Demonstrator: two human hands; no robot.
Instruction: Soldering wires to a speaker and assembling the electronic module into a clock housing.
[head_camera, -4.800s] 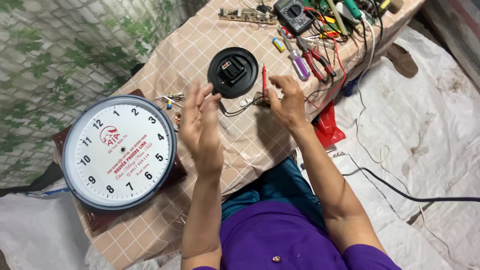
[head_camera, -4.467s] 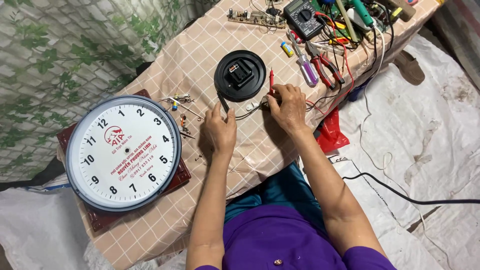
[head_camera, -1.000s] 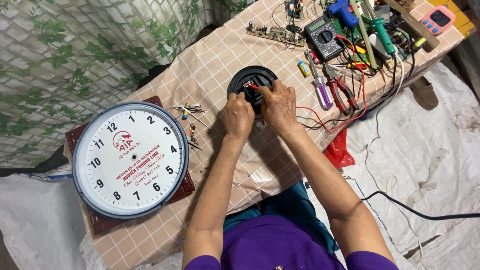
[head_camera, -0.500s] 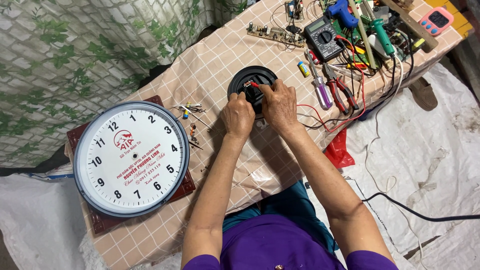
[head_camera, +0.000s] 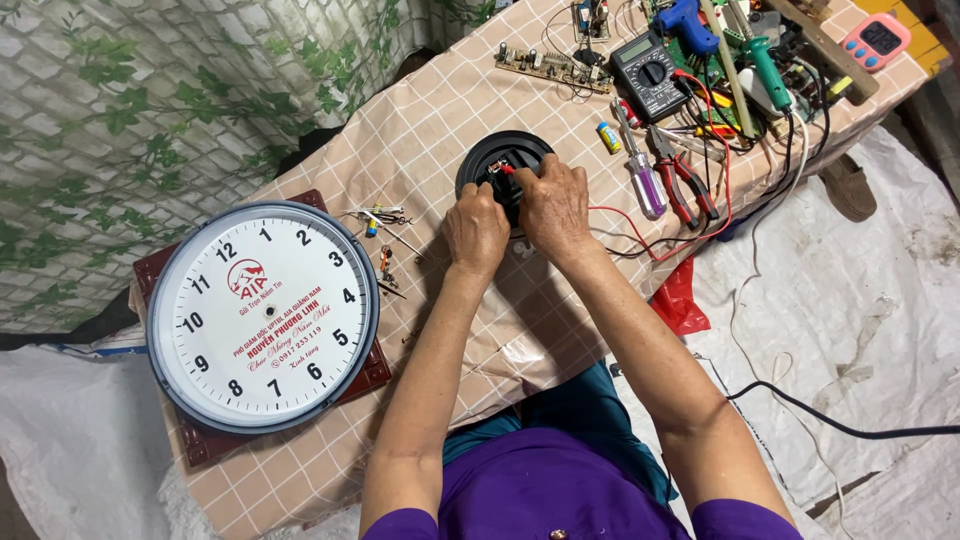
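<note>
Table (head_camera: 420, 150) wore beige checked cloth; leaf-patterned brick-print sheet (head_camera: 120, 120) hung behind; white tarpaulin (head_camera: 880, 330) covered floor.

Only 1 view, head-worn camera, looking steeply down, fairly near table (head_camera: 420, 150)

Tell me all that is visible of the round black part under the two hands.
The round black disc looks like moulded plastic with a raised rim and lies flat on the checked tablecloth, past the white clock face. Both hands cover its near half: the left hand rests at its near edge, and the right hand works at its centre, where a small red piece shows. A red wire runs off to the right. The middle is hidden.
</note>
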